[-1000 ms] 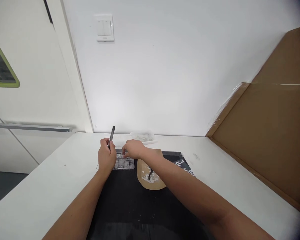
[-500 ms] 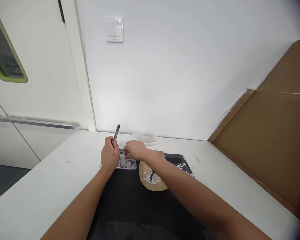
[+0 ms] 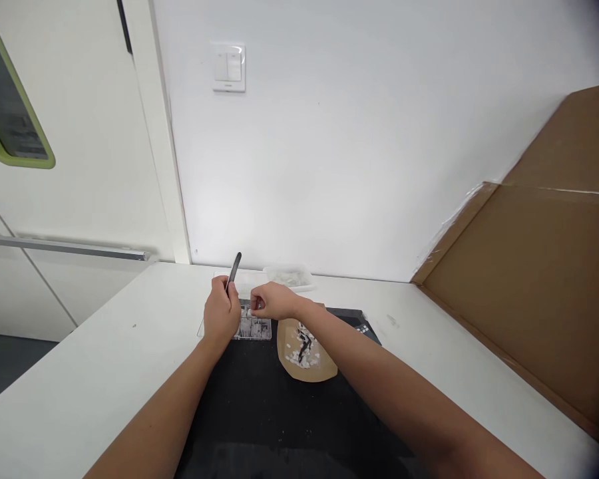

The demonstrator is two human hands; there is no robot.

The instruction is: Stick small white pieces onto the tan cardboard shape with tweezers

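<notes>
My left hand (image 3: 220,315) is closed around a thin dark tool (image 3: 234,267), likely tweezers, whose upper end sticks up past the knuckles. My right hand (image 3: 273,301) pinches a small white piece just above a clear compartment box (image 3: 254,328) that lies on a black mat (image 3: 259,406). The two hands nearly touch over the box. To the right of the box sits a tan paper dish (image 3: 304,352) holding several small white pieces and one dark bit.
The mat lies on a white table (image 3: 80,372) set against a white wall. A clear plastic tray (image 3: 288,275) rests at the table's back edge. A patterned black-and-white sheet (image 3: 365,328) peeks out beside my right arm. Brown cardboard (image 3: 539,279) leans at the right.
The right hand has lifted slightly and now shows the small white piece between its fingertips. The left hand stays on the tool over the box. The view has shifted a little.
</notes>
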